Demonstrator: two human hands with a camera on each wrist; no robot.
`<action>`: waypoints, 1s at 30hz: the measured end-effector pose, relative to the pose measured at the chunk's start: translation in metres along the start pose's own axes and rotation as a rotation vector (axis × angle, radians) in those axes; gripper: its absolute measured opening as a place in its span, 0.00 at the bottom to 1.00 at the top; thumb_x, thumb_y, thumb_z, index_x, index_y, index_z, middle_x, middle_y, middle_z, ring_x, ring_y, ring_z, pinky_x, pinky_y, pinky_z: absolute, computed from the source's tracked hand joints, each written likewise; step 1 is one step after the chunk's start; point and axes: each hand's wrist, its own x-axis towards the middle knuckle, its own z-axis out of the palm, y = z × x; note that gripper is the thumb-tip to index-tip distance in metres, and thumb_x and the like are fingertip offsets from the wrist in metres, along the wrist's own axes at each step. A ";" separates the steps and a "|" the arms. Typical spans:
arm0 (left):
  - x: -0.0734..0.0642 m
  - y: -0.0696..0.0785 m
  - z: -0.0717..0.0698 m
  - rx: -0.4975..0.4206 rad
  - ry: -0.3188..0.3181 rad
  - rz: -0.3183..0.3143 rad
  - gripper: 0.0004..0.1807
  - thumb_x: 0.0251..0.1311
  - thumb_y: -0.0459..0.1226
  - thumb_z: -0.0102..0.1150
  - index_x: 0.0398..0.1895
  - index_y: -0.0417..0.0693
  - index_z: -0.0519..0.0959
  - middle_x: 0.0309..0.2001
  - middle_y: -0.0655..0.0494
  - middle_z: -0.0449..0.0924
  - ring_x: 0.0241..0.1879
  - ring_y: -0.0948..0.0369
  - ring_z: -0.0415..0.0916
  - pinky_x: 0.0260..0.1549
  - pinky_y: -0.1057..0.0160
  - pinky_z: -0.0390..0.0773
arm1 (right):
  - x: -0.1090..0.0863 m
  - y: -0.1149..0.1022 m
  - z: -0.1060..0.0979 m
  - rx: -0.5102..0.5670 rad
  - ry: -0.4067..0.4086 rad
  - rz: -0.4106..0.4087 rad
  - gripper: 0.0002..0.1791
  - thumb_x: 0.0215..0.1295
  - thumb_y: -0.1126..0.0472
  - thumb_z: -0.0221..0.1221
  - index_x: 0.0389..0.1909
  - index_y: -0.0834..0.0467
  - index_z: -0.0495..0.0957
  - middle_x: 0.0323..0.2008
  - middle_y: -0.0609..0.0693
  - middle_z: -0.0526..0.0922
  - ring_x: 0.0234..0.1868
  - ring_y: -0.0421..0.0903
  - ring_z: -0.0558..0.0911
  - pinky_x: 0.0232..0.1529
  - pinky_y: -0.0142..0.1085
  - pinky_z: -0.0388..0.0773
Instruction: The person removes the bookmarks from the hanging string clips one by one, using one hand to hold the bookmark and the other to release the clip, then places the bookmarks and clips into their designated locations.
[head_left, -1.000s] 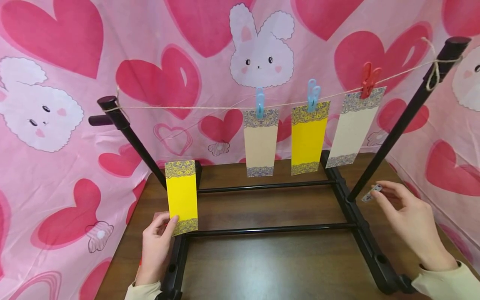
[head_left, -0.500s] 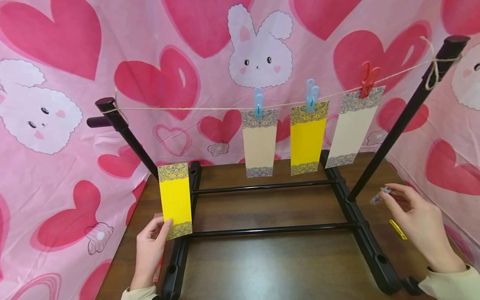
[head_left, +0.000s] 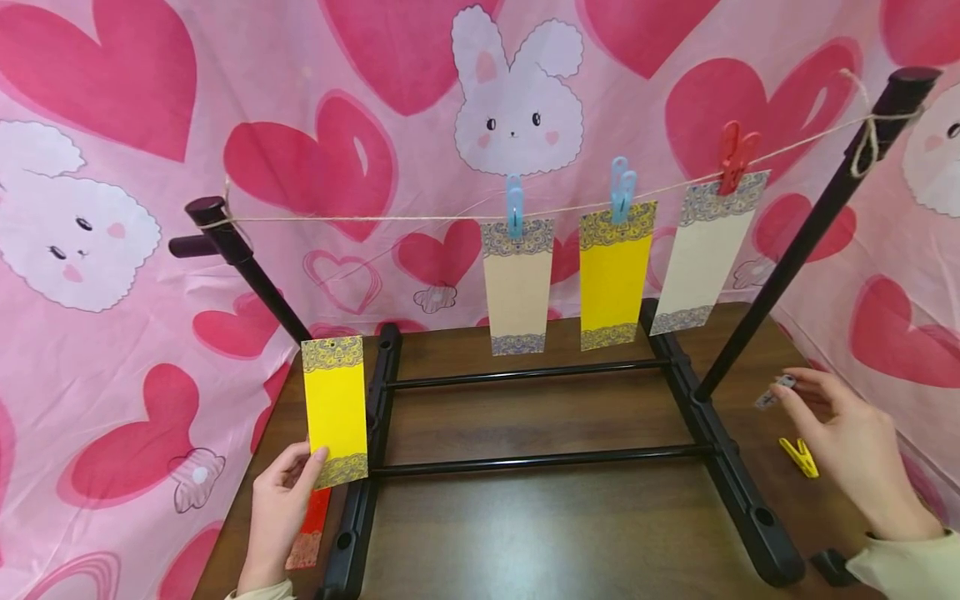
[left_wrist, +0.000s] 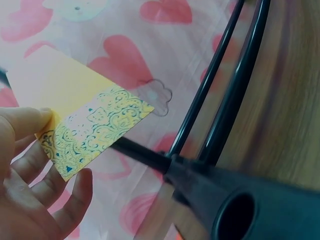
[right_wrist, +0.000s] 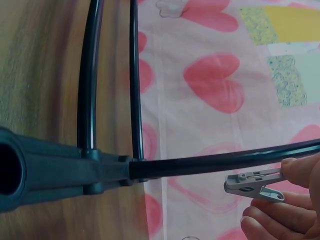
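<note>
My left hand [head_left: 279, 504] pinches a yellow card [head_left: 335, 404] with patterned ends near its lower edge, in front of the frame's left side. In the left wrist view, the thumb lies on the card's face and the fingers are behind it. At the right, my right hand [head_left: 851, 450] holds a grey clothespin [right_wrist: 255, 183] between thumb and fingers, beside the right post. Between the posts runs a string [head_left: 360, 218]. On it hang a beige card [head_left: 517, 292] and another yellow card [head_left: 615, 283] from blue clothespins, and a white card [head_left: 703, 262] from a red clothespin [head_left: 737, 158].
A black frame [head_left: 360, 508] with two crossbars stands on the brown wooden table [head_left: 555, 533]. A red card [head_left: 311, 521] lies partly behind my left hand. A yellow clothespin [head_left: 799, 458] lies beside my right hand. Pink heart-and-rabbit cloth [head_left: 420, 142] surrounds the table.
My left hand has moved left and down with the yellow card, uncovering more of the red card. My right hand has shifted right with the grey clothespin, and the yellow clothespin has come into sight.
</note>
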 end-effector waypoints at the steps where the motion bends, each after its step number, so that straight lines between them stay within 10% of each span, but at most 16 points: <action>1: 0.000 -0.001 -0.002 0.004 -0.001 -0.003 0.08 0.69 0.30 0.65 0.47 0.34 0.84 0.34 0.66 0.87 0.33 0.67 0.83 0.37 0.75 0.81 | 0.000 0.002 -0.001 0.003 -0.001 -0.001 0.18 0.64 0.66 0.71 0.52 0.68 0.81 0.41 0.72 0.85 0.39 0.02 0.63 0.39 0.07 0.63; 24: -0.002 -0.022 -0.038 0.004 -0.104 -0.192 0.16 0.70 0.36 0.66 0.52 0.32 0.83 0.38 0.64 0.86 0.37 0.66 0.82 0.39 0.75 0.79 | 0.002 0.024 -0.006 -0.073 -0.100 0.056 0.20 0.69 0.60 0.68 0.52 0.70 0.79 0.43 0.75 0.84 0.35 0.03 0.58 0.33 0.07 0.61; 30: -0.005 -0.026 -0.047 0.150 -0.159 -0.118 0.12 0.71 0.35 0.64 0.49 0.33 0.83 0.36 0.66 0.85 0.35 0.69 0.80 0.37 0.75 0.79 | 0.001 0.028 -0.006 -0.110 -0.114 0.057 0.19 0.67 0.61 0.69 0.51 0.70 0.79 0.43 0.74 0.84 0.29 0.41 0.86 0.31 0.08 0.61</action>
